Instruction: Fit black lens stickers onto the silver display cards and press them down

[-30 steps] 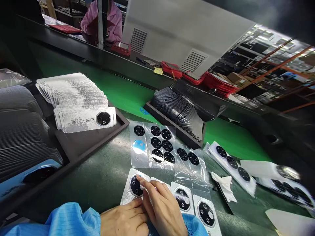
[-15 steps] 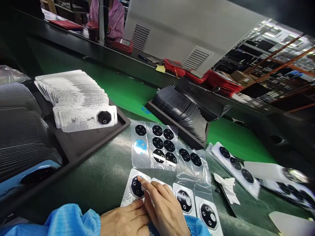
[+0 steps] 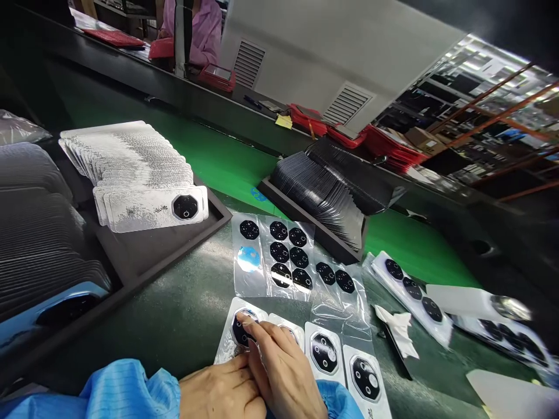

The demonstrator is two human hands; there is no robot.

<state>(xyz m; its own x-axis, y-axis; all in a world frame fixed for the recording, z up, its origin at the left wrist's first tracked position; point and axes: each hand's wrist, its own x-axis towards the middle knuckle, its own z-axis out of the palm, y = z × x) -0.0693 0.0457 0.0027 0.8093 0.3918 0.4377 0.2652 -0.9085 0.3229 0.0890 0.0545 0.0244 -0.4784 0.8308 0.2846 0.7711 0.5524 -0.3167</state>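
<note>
Four-cornered white phone back covers lie side by side along the near edge of the bench. On the leftmost back cover (image 3: pixel 224 344), my right hand (image 3: pixel 288 372) rests stretched fingertips on the black octagonal camera plate (image 3: pixel 239 329). My left hand (image 3: pixel 222 390) lies flat across that cover's lower part, its fingers partly hidden under the right hand. The second cover (image 3: pixel 276 319) is mostly covered by my right hand. Further right, a third cover (image 3: pixel 308 343) and a fourth cover (image 3: pixel 382 401) show their black plates. Beyond them, clear film sheets (image 3: pixel 244 285) carry several black round stickers (image 3: pixel 279 252) and one blue sticker (image 3: pixel 248 259).
A dark tray (image 3: pixel 148 256) at left holds rows of white covers (image 3: pixel 131 154). Another tray (image 3: pixel 323 224) behind holds dark thin sheets. At right lie sticker strips (image 3: pixel 410 291) and a crumpled white tissue (image 3: pixel 399 331). A person in pink (image 3: pixel 205 32) sits beyond the ledge.
My right hand has shifted slightly left, its fingertips still on the leftmost plate. My left hand stays in place. The view has moved a little.
</note>
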